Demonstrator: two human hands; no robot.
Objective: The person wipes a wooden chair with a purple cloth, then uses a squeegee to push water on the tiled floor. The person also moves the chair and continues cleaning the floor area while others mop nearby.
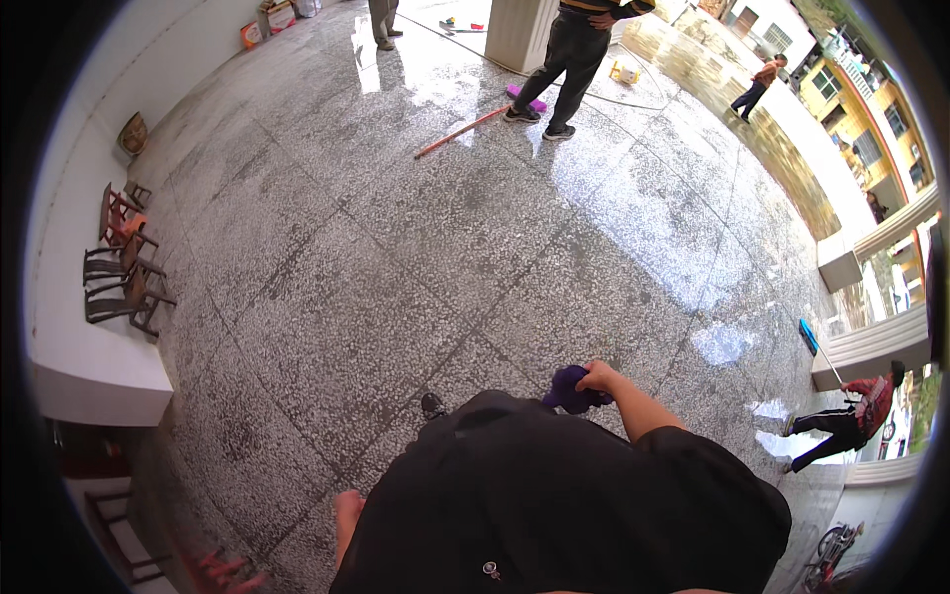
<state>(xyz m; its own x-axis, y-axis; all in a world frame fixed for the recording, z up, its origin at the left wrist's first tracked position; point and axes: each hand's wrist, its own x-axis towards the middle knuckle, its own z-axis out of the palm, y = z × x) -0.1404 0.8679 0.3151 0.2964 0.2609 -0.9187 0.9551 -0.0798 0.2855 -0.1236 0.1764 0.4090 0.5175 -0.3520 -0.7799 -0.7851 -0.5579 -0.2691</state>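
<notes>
My right hand (596, 377) is closed on a dark purple cloth (571, 391), which hangs crumpled in front of my body, above the floor. At my left side, low in the picture, is my left hand (349, 503); it is partly cut off by my dark shirt, and its fingers look curled, but whether they hold anything cannot be told. Beneath me spreads a speckled terrazzo floor (386, 297) with wet, shiny patches. One of my dark shoes (433, 405) shows beside the shirt.
A red-handled broom (460, 132) with a purple head lies by a standing person's feet (558, 132). Another person at right holds a blue broom (808, 337). Wooden chairs (133, 293) line the left wall. A hose (631, 105) crosses the floor near a pillar (519, 37).
</notes>
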